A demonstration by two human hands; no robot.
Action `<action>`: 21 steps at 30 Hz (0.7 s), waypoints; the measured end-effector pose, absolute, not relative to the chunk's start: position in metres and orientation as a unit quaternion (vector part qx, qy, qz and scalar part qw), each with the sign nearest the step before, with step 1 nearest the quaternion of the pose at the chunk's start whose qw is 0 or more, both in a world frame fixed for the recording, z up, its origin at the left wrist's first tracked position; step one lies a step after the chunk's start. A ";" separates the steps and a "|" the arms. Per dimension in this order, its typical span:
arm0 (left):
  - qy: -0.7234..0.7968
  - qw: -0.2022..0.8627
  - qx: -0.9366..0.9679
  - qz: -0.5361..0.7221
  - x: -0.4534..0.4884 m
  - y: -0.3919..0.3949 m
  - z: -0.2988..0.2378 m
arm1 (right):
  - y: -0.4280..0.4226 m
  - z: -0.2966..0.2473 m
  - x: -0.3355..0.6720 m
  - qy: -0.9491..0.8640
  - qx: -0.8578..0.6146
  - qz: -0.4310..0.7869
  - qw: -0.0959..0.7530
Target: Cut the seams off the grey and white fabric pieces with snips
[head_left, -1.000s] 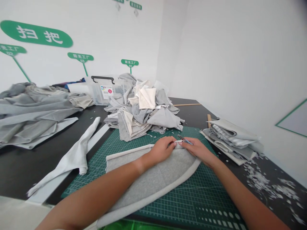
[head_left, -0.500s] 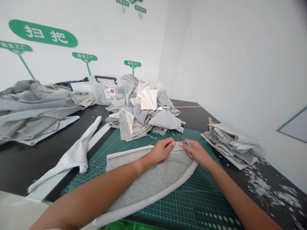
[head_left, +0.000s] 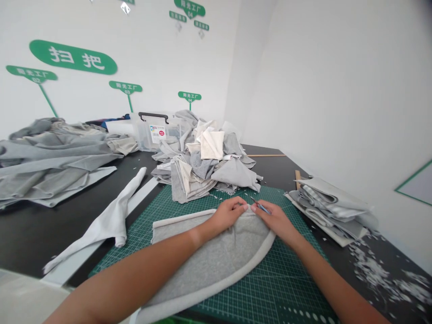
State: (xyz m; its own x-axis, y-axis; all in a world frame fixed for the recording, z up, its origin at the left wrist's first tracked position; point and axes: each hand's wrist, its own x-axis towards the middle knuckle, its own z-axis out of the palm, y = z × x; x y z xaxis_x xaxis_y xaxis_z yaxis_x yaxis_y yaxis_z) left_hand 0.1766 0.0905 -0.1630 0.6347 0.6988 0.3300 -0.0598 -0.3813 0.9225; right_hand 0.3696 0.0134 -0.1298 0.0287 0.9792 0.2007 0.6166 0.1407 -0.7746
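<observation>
- Left hand [head_left: 230, 212]: lay at the far edge of the cloth, its thumb and fingers closed together on the fabric.
- Right hand [head_left: 276, 220]: lay just beside the left, with thumb and fingers clamped on a blue-handled tool [head_left: 263, 210]; its fingertips met the cloth's edge, though how firmly they gripped the fabric could not be told.
- Blue-handled tool: its slender tip pointed away from the person and toward the left, just above the edge; whether its blades were parted could not be told.
- Grey cloth [head_left: 216, 254]: was spread over the cutting mat, below both hands and partly beneath the left forearm; a pale, rolled-looking border ran along its far left edge and its curved near edge.
- Cutting mat [head_left: 286, 288]: green, ruled with a fine grid, lay on the black table [head_left: 30, 234].
- Cloth heap [head_left: 202, 173]: grey and cream pieces, rose beyond the hands, its near side reaching over the mat.
- Clear box [head_left: 144, 137]: with a black handle, stood behind the heap and to its left.
- Grey fabric pile [head_left: 64, 153]: sprawled at far left.
- White cloth [head_left: 108, 222]: lay left of the mat, across a pale strip [head_left: 143, 194].
- Folded stack [head_left: 329, 204]: lay at the mat's right side, with white scraps [head_left: 373, 267] strewn near it.
</observation>
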 end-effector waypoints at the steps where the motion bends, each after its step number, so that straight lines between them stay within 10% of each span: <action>1: 0.218 0.512 0.742 0.375 0.176 0.091 -0.162 | 0.013 -0.131 0.369 -0.656 -0.608 0.239 0.378; 21: 0.205 0.595 0.674 0.388 0.175 0.096 -0.158 | 0.009 -0.134 0.355 -0.654 -0.615 0.233 0.375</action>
